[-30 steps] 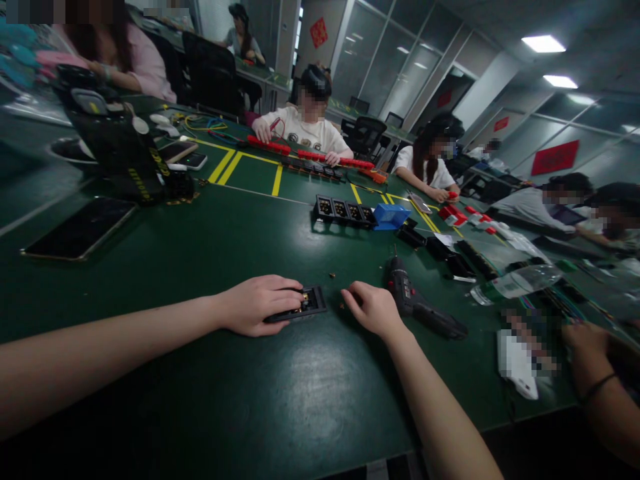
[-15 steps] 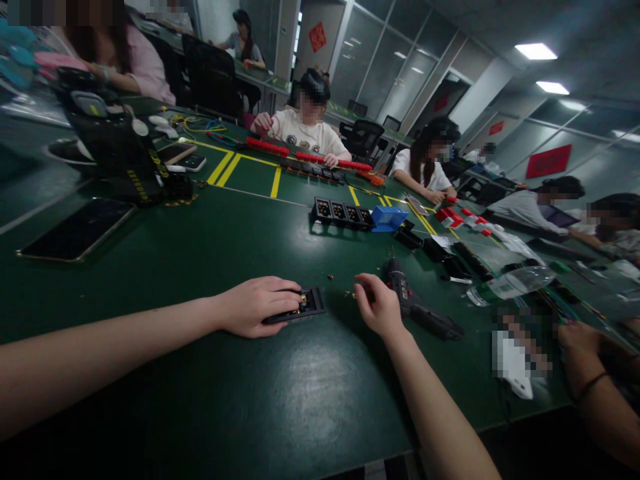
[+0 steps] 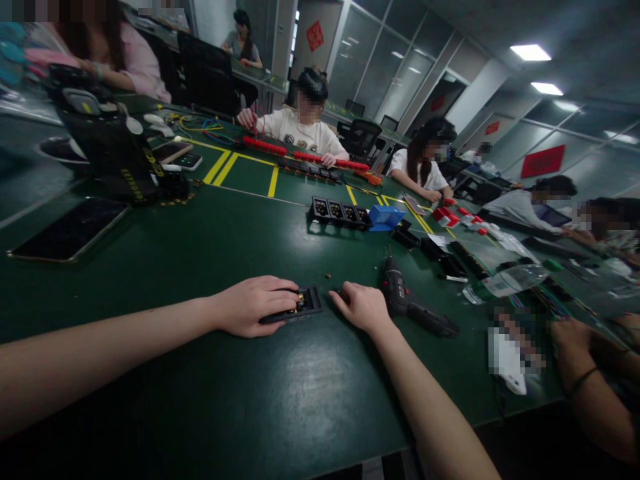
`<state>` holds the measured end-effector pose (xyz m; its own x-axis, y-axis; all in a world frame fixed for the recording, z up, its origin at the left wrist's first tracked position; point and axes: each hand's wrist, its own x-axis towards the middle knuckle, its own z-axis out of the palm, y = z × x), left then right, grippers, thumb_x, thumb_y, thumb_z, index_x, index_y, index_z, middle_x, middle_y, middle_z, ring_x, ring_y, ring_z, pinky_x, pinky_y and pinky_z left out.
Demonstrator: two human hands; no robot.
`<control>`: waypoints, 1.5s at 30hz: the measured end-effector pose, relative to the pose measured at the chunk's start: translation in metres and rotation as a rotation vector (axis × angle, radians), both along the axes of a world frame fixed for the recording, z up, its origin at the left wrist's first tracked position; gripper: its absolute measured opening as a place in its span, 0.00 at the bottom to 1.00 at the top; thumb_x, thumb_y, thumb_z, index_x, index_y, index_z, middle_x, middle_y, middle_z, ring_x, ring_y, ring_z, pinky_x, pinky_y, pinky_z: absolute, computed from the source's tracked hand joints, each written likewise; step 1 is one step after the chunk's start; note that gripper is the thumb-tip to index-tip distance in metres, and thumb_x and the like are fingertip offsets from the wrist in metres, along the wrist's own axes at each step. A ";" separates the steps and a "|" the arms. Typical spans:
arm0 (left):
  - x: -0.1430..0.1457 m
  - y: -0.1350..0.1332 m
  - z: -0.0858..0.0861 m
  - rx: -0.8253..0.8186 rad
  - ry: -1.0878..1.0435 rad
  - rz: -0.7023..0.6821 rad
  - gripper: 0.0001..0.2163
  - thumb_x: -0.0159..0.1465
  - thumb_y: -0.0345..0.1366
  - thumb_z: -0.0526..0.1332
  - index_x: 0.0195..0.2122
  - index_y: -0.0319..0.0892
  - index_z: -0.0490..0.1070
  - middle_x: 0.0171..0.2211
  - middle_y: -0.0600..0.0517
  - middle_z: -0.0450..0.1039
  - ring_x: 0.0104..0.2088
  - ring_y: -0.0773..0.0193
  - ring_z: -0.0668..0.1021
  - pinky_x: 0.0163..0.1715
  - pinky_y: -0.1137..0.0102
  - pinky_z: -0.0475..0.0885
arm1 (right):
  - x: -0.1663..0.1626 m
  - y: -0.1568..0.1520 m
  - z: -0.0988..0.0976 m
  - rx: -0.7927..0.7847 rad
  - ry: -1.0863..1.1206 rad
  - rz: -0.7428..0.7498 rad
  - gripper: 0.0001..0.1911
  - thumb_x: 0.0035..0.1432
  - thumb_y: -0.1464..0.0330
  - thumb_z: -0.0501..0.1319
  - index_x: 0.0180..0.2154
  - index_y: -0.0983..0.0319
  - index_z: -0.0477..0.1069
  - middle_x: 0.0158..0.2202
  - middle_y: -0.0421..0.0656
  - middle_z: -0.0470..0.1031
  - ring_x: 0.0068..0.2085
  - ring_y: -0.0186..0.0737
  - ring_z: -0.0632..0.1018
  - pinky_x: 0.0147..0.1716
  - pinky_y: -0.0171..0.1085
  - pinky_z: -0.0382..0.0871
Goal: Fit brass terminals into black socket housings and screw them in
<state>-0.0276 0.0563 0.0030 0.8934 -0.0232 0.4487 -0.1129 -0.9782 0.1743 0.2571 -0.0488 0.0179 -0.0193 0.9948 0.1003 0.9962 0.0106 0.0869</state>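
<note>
Black housing lies flat on the green table, straight in front of the worker, its right end showing past the left hand and bits of brass catching the light inside. That hand is partly closed on it, fingers bent over the top and thumb along the near side, I suppose to keep a light piece from skating on so smooth a surface. Covering one end only, it leaves the other free for the right hand.

The right hand sits low, just off that free end, loosely curled with its thumb stretched toward the housing. From where I stand its fingertips are too dim to read, so I can't tell whether they pinch something small or nothing. A loose brass bit lies just beyond the gap between the hands.

Power screwdriver on its side, tip pointing away, rests right beside the right hand: handy, I'd guess, yet clear of the housing. Farther back, a row of black compartments stands next to a blue tray, presumably there to leave the hands working room.
</note>
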 end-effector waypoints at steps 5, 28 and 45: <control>0.000 0.000 0.001 -0.007 -0.017 -0.002 0.17 0.65 0.35 0.60 0.55 0.40 0.68 0.53 0.42 0.76 0.58 0.50 0.74 0.55 0.57 0.73 | -0.007 0.008 -0.006 -0.088 -0.086 -0.016 0.19 0.72 0.59 0.48 0.35 0.58 0.73 0.34 0.42 0.81 0.31 0.39 0.79 0.26 0.35 0.53; 0.000 0.000 0.000 -0.005 -0.006 -0.004 0.18 0.65 0.34 0.61 0.55 0.39 0.68 0.53 0.42 0.75 0.59 0.49 0.73 0.55 0.56 0.73 | 0.013 0.007 0.004 0.107 -0.226 0.272 0.13 0.69 0.74 0.54 0.52 0.61 0.72 0.51 0.50 0.76 0.53 0.50 0.71 0.53 0.45 0.61; 0.000 0.000 -0.001 -0.007 -0.016 0.006 0.18 0.65 0.34 0.60 0.56 0.39 0.68 0.53 0.41 0.75 0.58 0.49 0.74 0.55 0.56 0.74 | 0.002 0.000 -0.017 0.250 -0.200 -0.065 0.34 0.69 0.55 0.54 0.67 0.70 0.57 0.70 0.59 0.55 0.71 0.64 0.51 0.66 0.65 0.41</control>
